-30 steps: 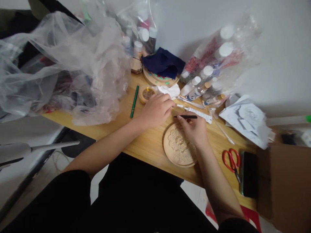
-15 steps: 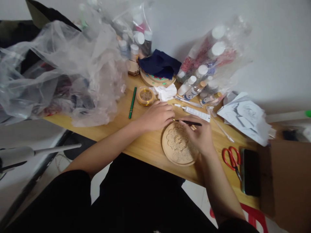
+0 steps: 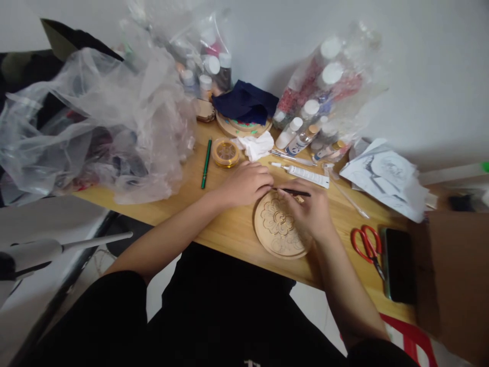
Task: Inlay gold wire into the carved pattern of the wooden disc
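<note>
A round wooden disc point(image 3: 265, 234) lies near the table's front edge. Raised gold-coloured outlines form a flower on it, with fainter drawn lines below. My right hand point(image 3: 311, 211) rests over the disc's right side, fingers closed around a slim dark tool point(image 3: 298, 192) that points left. At the tool's tip, just above the disc's upper edge, the fingers of my left hand point(image 3: 250, 183) are pressed together. Whatever they pinch is too small to make out. Behind my left hand sits a round clear case of gold wire point(image 3: 226, 153). A white tube point(image 3: 307, 176) lies beyond my right hand.
A green pencil point(image 3: 206, 163) lies left of the wire case. Red-handled scissors point(image 3: 369, 244) and a phone point(image 3: 398, 265) are at the right, beside a cardboard box point(image 3: 458, 275). Bagged bottles point(image 3: 321, 97), a dark blue cloth point(image 3: 246, 102) and clear plastic bags point(image 3: 153, 122) line the back and left.
The view has shifted slightly. Both hands stay close together at the disc's upper edge, and the gold glint seen at the tool's tip before is hardly visible now.
</note>
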